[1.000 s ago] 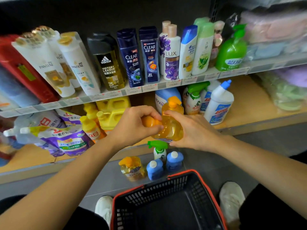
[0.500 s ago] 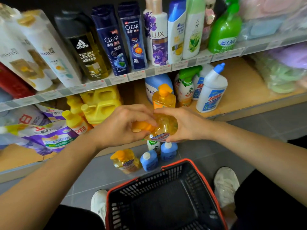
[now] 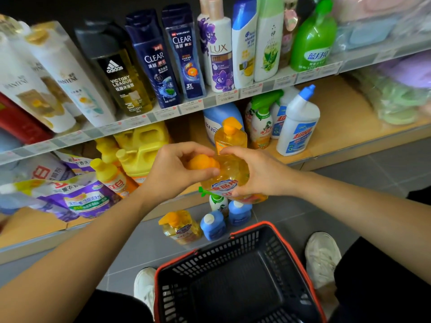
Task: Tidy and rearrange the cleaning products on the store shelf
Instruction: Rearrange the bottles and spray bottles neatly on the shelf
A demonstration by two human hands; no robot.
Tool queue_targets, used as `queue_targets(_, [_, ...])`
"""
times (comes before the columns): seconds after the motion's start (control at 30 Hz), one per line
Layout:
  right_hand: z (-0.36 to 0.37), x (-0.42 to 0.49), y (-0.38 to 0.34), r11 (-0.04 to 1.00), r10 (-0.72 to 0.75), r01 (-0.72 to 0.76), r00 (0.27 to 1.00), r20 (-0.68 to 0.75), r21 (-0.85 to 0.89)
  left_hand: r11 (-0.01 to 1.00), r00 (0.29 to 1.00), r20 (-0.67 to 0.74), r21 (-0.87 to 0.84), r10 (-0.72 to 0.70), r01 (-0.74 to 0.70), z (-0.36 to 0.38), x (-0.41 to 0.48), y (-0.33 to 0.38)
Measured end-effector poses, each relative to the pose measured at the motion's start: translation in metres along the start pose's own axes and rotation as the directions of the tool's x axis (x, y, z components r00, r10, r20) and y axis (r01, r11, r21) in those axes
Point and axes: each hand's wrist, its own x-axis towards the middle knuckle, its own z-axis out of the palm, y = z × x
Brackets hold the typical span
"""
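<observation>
I hold a clear bottle of yellow dish soap (image 3: 229,176) tilted in front of the lower shelf (image 3: 338,127). My left hand (image 3: 173,173) grips its orange pump cap. My right hand (image 3: 258,176) wraps the bottle's body from the right. A matching yellow soap bottle (image 3: 229,136) stands upright on the lower shelf just behind. On the floor below stand another yellow soap bottle (image 3: 180,227), two small blue bottles (image 3: 213,226) and a green-capped spray bottle (image 3: 218,202).
A black basket with a red rim (image 3: 235,276) sits on the floor between my white shoes. The upper shelf (image 3: 186,106) carries shampoo bottles. The lower shelf holds yellow jugs (image 3: 142,145), purple refill bags (image 3: 77,199), a white toilet cleaner (image 3: 298,127) and a green spray bottle (image 3: 262,122).
The view has shifted slightly closer to the shelf. Both hands keep their grip on the bottle, which stays at about the same place in front of the lower shelf.
</observation>
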Motion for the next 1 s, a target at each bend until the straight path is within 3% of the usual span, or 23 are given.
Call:
queue_targets(0.17, [-0.003,0.002,0.005,0.934,0.122,-0.127,0.992,0.035,0.333,0.928,0.998,0.058,-0.368,-0.029,0.048,-0.006,0.005,-0.008])
queue_targets(0.33, [-0.009,0.004,0.002,0.741,0.15,-0.206,0.979,0.141,0.639,0.802,0.995,0.034,-0.589,-0.096,0.097,-0.006,0.008,-0.013])
queue_targets(0.53, [-0.006,0.006,0.002,0.549,0.141,-0.256,0.967,0.214,0.796,0.849,0.993,-0.048,-0.524,-0.106,0.065,-0.006,0.007,-0.01])
queue_targets(0.67, [-0.007,0.007,0.004,0.527,0.144,-0.259,0.966,0.216,0.809,0.927,0.979,-0.173,-0.372,-0.107,0.036,-0.006,0.004,-0.006])
queue_targets(0.77, [-0.007,0.007,0.006,0.527,0.155,-0.264,0.965,0.214,0.808,0.961,0.965,-0.259,-0.274,-0.033,-0.041,-0.01,0.003,-0.005])
queue_targets(1.0, [-0.01,0.009,0.007,0.498,0.182,-0.259,0.964,0.192,0.828,0.922,0.99,-0.127,-0.388,-0.063,0.009,-0.021,0.004,-0.008])
